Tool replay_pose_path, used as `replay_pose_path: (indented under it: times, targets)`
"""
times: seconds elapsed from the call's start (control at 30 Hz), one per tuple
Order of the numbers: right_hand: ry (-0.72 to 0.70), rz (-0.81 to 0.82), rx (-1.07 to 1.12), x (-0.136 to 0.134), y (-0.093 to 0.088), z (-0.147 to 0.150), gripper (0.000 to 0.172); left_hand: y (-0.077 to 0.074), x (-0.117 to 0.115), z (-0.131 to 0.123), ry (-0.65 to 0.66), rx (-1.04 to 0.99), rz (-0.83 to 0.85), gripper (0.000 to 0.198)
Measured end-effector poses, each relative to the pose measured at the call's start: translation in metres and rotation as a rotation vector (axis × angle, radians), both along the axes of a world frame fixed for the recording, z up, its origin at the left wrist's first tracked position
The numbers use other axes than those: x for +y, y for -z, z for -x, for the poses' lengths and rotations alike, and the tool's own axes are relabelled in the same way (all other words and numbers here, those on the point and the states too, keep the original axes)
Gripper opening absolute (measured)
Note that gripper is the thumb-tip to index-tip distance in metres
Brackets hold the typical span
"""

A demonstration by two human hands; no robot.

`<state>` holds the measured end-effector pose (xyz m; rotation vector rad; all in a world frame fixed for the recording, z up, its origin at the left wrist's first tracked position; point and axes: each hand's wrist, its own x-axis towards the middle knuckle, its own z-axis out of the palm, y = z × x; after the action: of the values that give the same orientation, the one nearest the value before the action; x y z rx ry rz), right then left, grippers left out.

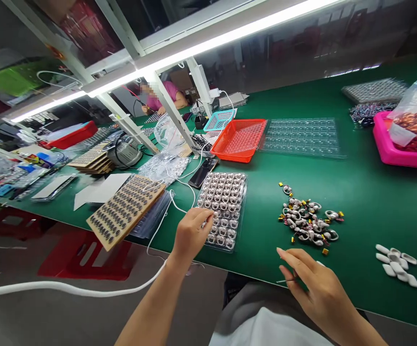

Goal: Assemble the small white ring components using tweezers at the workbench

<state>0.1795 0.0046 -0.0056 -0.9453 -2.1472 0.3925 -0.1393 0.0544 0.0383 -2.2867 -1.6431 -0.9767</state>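
My left hand (191,235) is over a clear plastic tray (243,202) filled with rows of small shiny silver parts. Its thumb and forefinger are pinched at the tray's left side, on a small silver part (215,215). Near the table's front edge, my right hand (314,283) is curled around a thin metal tool (286,280) whose tip sticks out past the fingers; the rest of it is hidden. Beyond that hand lies a pile of white ring-shaped parts (307,221) with yellow tabs. Smooth white oval pieces (398,264) lie farther right.
An orange basket (239,139), a flat clear tray (302,137) and a phone (203,173) lie behind. At left, a wooden board with dark dots (125,206) stands beside a white cable (154,235). A pink bin (406,149) is far right. Another person (165,96) works across the table.
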Motion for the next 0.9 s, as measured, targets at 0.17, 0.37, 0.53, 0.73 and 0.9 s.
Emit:
replay_pose_path:
  times: [0.17,0.37,0.53,0.73,0.9]
  targets:
    - [0.000,0.007,0.031,-0.006,0.005,-0.012,0.035,0.015,0.014,0.015,0.022,0.144,-0.029,0.014]
    - [0.005,0.055,0.071,-0.012,0.000,-0.029,0.034,0.019,0.013,0.012,0.058,0.209,-0.030,0.012]
    - [0.109,0.093,0.100,-0.009,-0.007,-0.050,0.035,0.021,0.006,0.022,0.119,0.242,-0.021,0.011]
    - [0.360,0.194,0.045,-0.004,-0.010,-0.079,0.021,0.014,-0.002,0.022,0.087,0.316,-0.020,0.013]
    - [0.424,0.292,-0.073,0.001,-0.013,-0.090,0.020,0.002,-0.024,-0.034,0.165,0.093,-0.023,0.026]
